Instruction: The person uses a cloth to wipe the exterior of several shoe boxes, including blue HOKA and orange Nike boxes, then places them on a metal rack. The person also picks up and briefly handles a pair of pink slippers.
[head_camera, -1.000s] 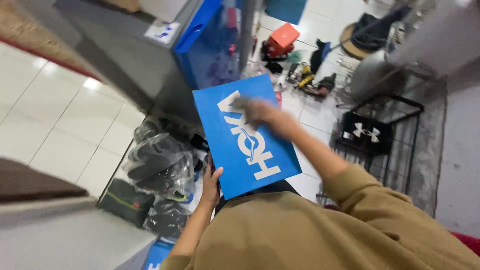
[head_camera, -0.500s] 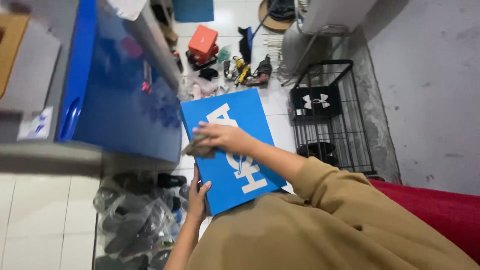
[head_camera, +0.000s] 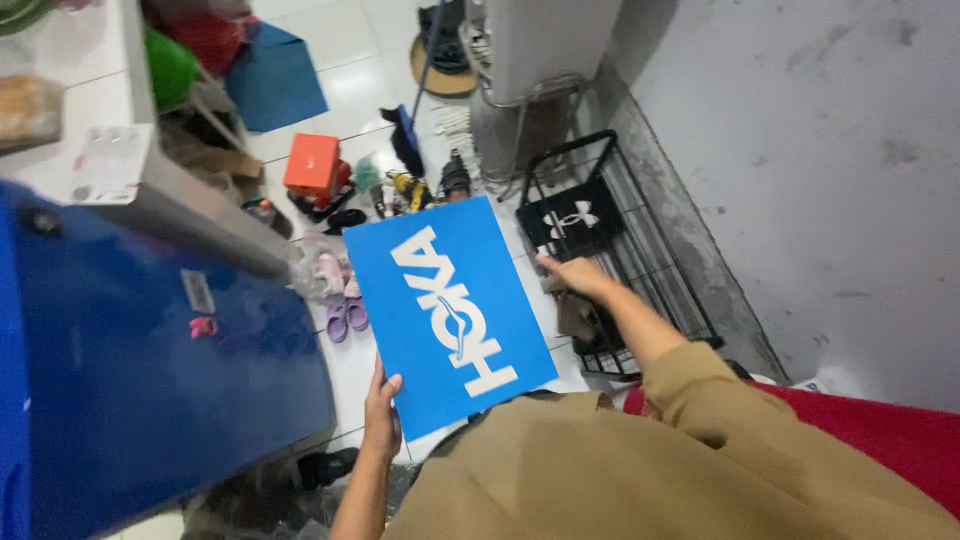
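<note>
Blue rectangular box (head_camera: 448, 312), white lettering, held centre frame. Orange box (head_camera: 312, 165) on floor, upper left. White label (head_camera: 102, 165) on grey ledge, left.

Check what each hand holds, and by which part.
Left hand grips the blue shoebox lid at its near-left edge. Right hand holds a bunched cloth.

Smooth matt cardboard box lid (head_camera: 449, 312)
</note>
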